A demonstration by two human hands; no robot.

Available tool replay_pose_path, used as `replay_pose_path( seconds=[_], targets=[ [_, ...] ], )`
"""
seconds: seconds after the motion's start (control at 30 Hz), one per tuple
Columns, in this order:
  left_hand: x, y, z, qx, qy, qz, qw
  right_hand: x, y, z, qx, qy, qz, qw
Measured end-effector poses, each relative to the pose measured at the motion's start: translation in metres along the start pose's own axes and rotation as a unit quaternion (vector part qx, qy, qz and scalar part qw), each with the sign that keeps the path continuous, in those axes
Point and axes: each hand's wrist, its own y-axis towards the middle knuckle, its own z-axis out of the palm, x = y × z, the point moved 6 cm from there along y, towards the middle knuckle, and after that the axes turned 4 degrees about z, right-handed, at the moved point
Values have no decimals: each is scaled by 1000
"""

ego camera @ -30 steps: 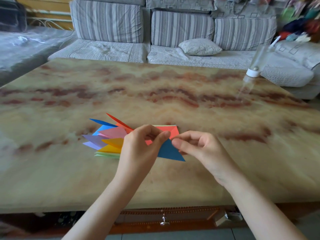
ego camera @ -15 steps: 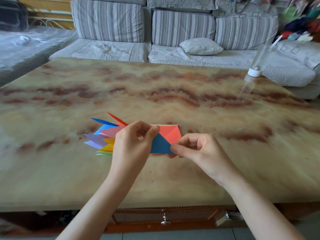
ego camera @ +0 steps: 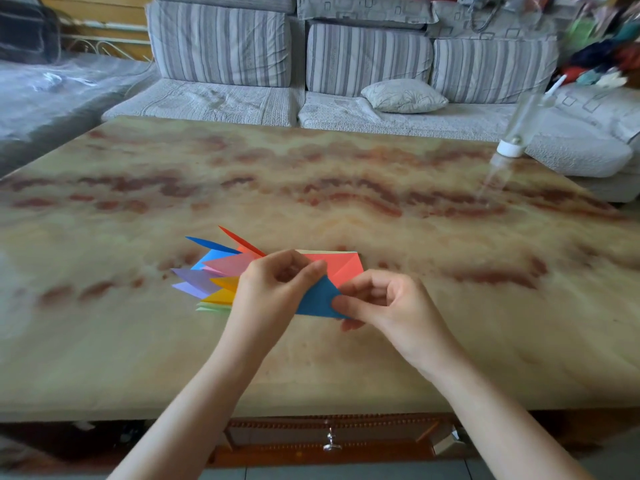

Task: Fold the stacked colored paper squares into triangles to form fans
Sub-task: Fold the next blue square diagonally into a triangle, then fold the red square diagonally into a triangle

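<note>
A dark blue paper, folded into a triangle, is pinched between both hands just above the marble table. My left hand grips its upper left part and my right hand pinches its lower right corner. Behind it lies a red folded sheet on top of a thin stack of squares. To the left, a fan of folded triangles in blue, pink, purple, orange, yellow and green spreads out on the table, partly hidden by my left hand.
A clear plastic bottle stands upside down on its white cap at the far right of the table. A grey striped sofa with a small cushion runs behind the table. A drawer handle shows under the near edge.
The blue triangle has been drawn in and up toward the red sheet. My right hand shifted from its edge to pinch its lower right corner. The fan has not moved.
</note>
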Motion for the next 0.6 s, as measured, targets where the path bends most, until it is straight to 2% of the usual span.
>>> replay_pose_path(
  seconds=[0.17, 0.27, 0.33, 0.43, 0.6],
  targets=[
    [1, 0, -4, 65, -21, -32, 997, -5, 7, -5, -37, 12, 2, 999],
    [3, 3, -25, 28, 66, -5, 997, -6, 8, -8, -40, -10, -15, 999],
    [0, 7, -46, -31, 155, 30, 987, -6, 7, -11, -47, -113, -38, 992],
    [5, 10, -68, -61, 262, 15, 963, -8, 8, -12, -55, -305, -69, 948],
    [24, 7, -77, -47, 367, -60, 927, -18, 12, -4, -13, -415, -89, 906]
  ],
)
